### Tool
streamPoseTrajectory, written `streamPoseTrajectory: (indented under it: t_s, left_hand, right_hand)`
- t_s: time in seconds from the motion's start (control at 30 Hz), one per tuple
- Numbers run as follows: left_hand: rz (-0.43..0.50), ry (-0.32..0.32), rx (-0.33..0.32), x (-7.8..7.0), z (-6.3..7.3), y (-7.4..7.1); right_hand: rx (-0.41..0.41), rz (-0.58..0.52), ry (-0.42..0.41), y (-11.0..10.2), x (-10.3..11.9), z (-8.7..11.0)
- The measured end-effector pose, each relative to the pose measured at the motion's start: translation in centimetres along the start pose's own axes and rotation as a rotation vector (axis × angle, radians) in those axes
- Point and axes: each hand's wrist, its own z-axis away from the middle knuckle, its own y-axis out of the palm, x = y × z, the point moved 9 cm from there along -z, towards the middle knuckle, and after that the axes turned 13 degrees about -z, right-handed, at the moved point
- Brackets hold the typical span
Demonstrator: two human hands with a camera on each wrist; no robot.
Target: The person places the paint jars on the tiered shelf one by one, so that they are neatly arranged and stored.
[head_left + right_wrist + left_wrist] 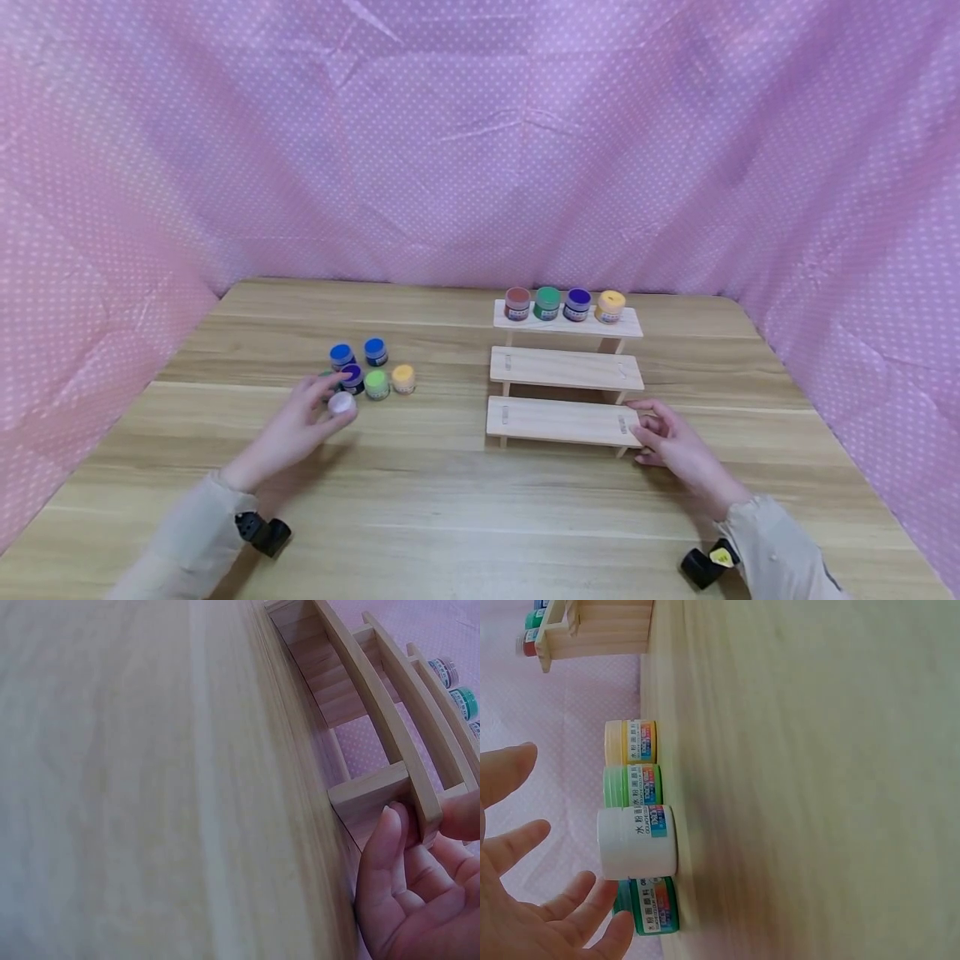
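Where the stand (566,367) ends: at the right end of its lowest step (558,419), the right hand (686,454) pinches the board, thumb above and fingers beneath.
Between stand and cluster: tabletop runs well across, from the steps' left ends to the yellow jar (403,379).
Wood and cloth: a pale-grained table (465,500) meets pink dotted cloth (480,167) behind its far edge.
White jar (342,404): upright on the table at the cluster's near side, the left hand (303,417) about it, fingers and thumb apart; whether they touch it, I cannot tell.
Lidded jars: light green (377,384), violet (352,380) and two blue (358,354) nearby; red-brown (517,304), green (547,303), violet (577,305) and orange-yellow (610,307) on the top step (562,327).
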Motion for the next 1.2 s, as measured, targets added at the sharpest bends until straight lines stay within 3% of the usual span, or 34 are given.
streamPoseTrajectory:
  t_s: [0.23, 0.53, 0.77, 0.97, 1.2]
  left_hand:
    - [0.033, -0.017, 0.039, 0.6, 0.1, 0.4]
    - [0.076, 0.02, 0.101, 0.8, 0.5, 1.0]
    - [0.065, 0.059, 0.103, 0.9, 0.5, 1.0]
    - [0.08, 0.05, 0.169, 1.3, 0.2, 1.8]
    - [0.081, 0.147, 0.172, -0.1, -0.1, 2.2]
  right_hand:
    - [-0.014, -0.008, -0.001, -0.1, 0.2, 0.0]
    - [0.005, 0.024, 0.013, 0.2, 0.4, -0.1]
    - [-0.007, 0.041, 0.029, 0.0, 0.3, -0.1]
    - [-0.001, 0.042, 0.024, 0.1, 0.3, -0.1]
    - [-0.007, 0.037, 0.026, -0.1, 0.3, 0.0]
